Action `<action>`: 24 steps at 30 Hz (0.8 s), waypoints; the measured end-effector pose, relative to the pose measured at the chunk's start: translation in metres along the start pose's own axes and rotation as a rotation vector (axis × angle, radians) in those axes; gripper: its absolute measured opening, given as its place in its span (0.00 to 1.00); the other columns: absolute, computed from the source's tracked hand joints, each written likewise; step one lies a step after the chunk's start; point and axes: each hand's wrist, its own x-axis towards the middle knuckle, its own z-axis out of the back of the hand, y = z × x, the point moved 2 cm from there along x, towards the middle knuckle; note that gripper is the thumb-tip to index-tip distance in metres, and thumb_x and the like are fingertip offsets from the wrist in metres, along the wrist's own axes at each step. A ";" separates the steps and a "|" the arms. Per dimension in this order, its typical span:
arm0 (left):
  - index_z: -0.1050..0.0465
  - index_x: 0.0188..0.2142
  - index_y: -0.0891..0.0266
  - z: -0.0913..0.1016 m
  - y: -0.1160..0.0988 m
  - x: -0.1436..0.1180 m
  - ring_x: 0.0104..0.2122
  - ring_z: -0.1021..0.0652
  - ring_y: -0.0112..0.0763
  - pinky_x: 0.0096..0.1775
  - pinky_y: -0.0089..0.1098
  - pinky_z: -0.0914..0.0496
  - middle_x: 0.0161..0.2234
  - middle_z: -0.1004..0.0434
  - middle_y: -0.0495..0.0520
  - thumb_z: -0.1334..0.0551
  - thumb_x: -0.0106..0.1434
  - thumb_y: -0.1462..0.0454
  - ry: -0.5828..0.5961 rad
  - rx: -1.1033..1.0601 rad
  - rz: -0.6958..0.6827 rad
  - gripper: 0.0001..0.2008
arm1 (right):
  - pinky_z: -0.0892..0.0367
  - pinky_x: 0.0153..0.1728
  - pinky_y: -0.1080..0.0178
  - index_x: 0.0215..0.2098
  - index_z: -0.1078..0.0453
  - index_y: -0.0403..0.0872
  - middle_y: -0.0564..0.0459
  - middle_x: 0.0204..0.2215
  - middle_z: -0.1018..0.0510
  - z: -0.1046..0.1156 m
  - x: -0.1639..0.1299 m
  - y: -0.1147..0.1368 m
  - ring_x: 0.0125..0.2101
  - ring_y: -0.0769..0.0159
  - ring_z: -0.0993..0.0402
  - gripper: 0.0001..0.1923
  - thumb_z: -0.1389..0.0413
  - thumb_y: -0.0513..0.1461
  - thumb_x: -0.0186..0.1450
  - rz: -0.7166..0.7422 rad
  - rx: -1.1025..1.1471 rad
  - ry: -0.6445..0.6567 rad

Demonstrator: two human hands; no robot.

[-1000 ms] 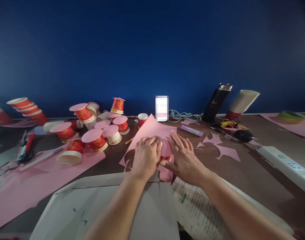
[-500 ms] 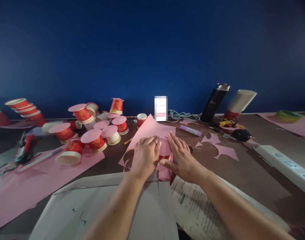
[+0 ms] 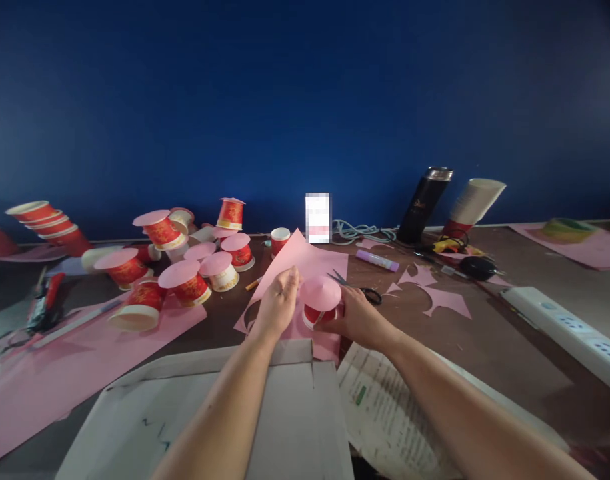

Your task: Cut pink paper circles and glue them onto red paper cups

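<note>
In front of me a red paper cup (image 3: 313,318) stands on pink paper, a round pink paper disc (image 3: 321,293) covering its top. My right hand (image 3: 359,313) wraps round the cup's right side, fingers partly hidden behind it. Just left of the disc is my left hand (image 3: 279,300), its fingers curled together, apart from the cup; nothing shows in it. Under and behind the cup lies a large pink paper sheet (image 3: 305,257). Black-handled scissors (image 3: 371,296) lie beyond my right hand, their blades pointing left.
Several disc-topped cups (image 3: 185,281) crowd the left side, beside stacked red cups (image 3: 59,227). Rightward lie a purple glue stick (image 3: 377,261), pink scraps (image 3: 449,302), a black flask (image 3: 425,207) and a power strip (image 3: 567,327). Nearest me is a white cardboard box (image 3: 209,413).
Both hands have come off the disc's top. My left hand has moved slightly left with fingers curled; my right hand has closed round the cup. The disc and scissors now show more fully.
</note>
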 end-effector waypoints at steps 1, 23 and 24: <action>0.26 0.44 0.61 0.000 0.000 0.000 0.43 0.22 0.41 0.44 0.38 0.28 0.42 0.20 0.60 0.47 0.62 0.43 -0.011 -0.027 0.022 0.27 | 0.35 0.46 0.54 0.45 0.27 0.46 0.47 0.39 0.22 -0.002 0.001 0.001 0.42 0.53 0.28 0.27 0.33 0.46 0.48 0.021 0.027 0.000; 0.29 0.48 0.66 0.002 -0.008 -0.002 0.39 0.23 0.35 0.39 0.35 0.29 0.45 0.23 0.63 0.46 0.59 0.40 -0.123 -0.332 0.085 0.33 | 0.40 0.58 0.50 0.59 0.40 0.49 0.46 0.56 0.31 0.008 -0.006 0.002 0.56 0.53 0.36 0.32 0.42 0.36 0.56 0.314 -0.013 -0.512; 0.29 0.48 0.66 0.002 -0.008 -0.003 0.39 0.23 0.35 0.39 0.35 0.29 0.45 0.23 0.63 0.45 0.59 0.41 -0.111 -0.353 0.079 0.33 | 0.40 0.58 0.50 0.59 0.40 0.49 0.46 0.56 0.31 0.008 -0.006 0.001 0.56 0.53 0.36 0.32 0.42 0.36 0.56 0.313 -0.016 -0.510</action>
